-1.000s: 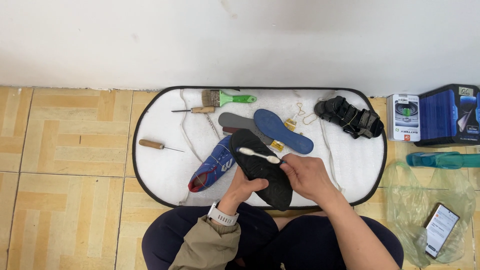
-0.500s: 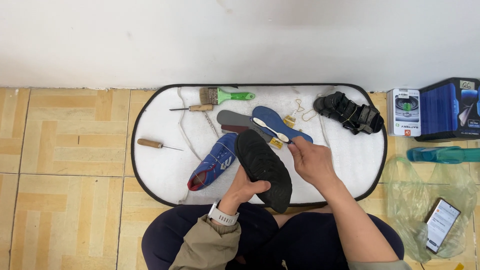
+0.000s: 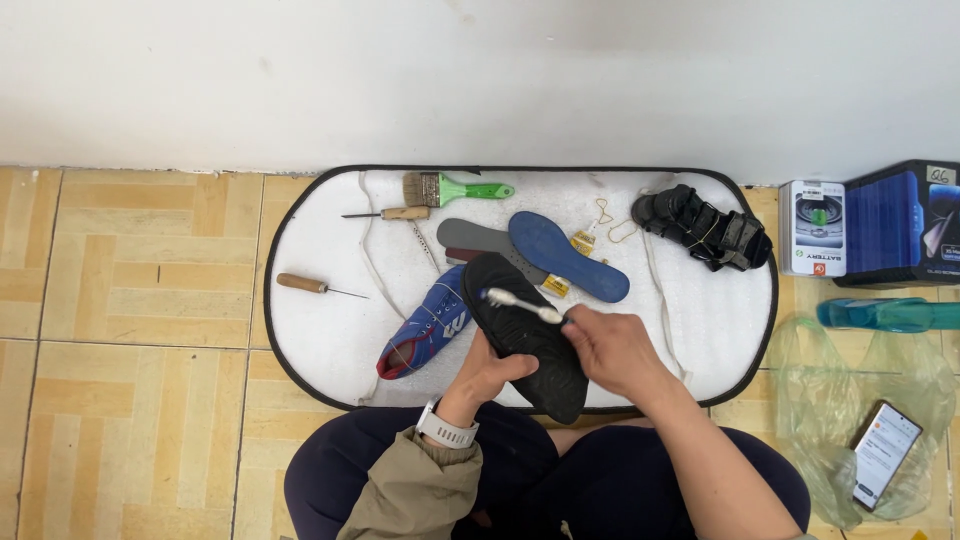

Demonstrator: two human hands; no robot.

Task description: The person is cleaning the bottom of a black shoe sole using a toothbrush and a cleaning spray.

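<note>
Left hand [image 3: 492,372] grips black shoe sole [image 3: 524,333] from below; right hand [image 3: 612,347] holds white toothbrush [image 3: 522,304], bristles on sole.

Bare mat [image 3: 330,340] left of blue shoe [image 3: 428,333], awl [image 3: 318,287] near, insoles [image 3: 560,252], brush [image 3: 455,188] crowd middle, sandal [image 3: 705,228] blocks right

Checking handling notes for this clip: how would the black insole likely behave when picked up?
The black insole looks thin and flat, so probably light and bendy. The left hand props it from beneath while the right hand holds a toothbrush on it, which suggests it would flex unsupported. It is unlikely to roll.
</note>
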